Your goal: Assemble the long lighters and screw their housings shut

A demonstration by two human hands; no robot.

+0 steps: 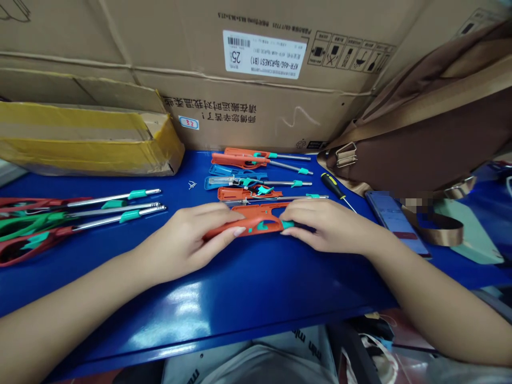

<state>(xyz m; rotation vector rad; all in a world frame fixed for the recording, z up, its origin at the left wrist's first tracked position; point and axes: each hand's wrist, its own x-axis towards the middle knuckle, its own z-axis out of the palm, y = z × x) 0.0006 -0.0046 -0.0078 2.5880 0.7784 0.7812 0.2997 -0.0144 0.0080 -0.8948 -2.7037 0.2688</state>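
From where I stand, on the blue bench (pixel 256 293) the left hand (pixel 188 234) and the right hand (pixel 326 224) are equally near to one orange lighter (pixel 261 220), lying between them, long axis from left to right. Left grip is closed around its handle; right grip pinches its teal collar (pixel 287 224).

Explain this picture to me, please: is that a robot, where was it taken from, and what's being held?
There is no machine here, only a person's two bare hands. The single picture comes from a camera worn on the head, looking forward and down. The left hand and right hand together grip an orange handle piece with teal parts. On the blue table lie orange and blue tools with metal rods, red and green ones to the left, a screwdriver and a phone.
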